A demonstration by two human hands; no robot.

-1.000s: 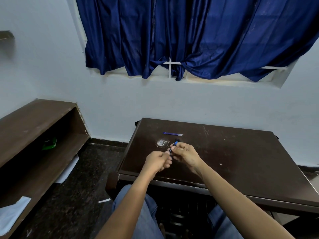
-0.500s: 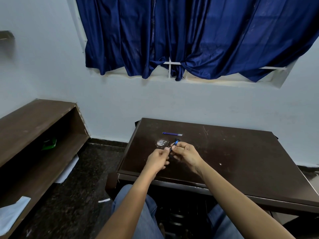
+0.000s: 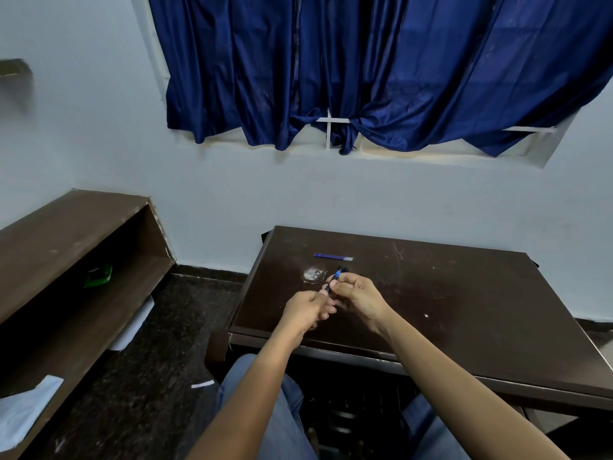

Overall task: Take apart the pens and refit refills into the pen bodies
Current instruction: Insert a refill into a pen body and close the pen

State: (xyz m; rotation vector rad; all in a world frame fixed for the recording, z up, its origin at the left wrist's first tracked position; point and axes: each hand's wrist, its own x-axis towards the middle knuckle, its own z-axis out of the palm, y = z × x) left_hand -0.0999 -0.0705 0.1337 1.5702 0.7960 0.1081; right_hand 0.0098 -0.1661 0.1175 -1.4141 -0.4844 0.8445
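Note:
A blue pen is held over the near left part of the dark brown table. My right hand grips its upper part between thumb and fingers. My left hand pinches the pen's lower end, its fingers curled. Both hands meet at the pen, and most of its body is hidden by them. Several thin blue refills lie side by side on the table, just beyond the hands.
A pale shiny patch marks the tabletop left of the pen. A low brown shelf stands at the left with a green object inside. White papers lie on its lower board. Blue curtains hang behind.
The hands have stayed together at the pen. My left hand has shifted slightly at the pen's lower end; the refills have not moved.

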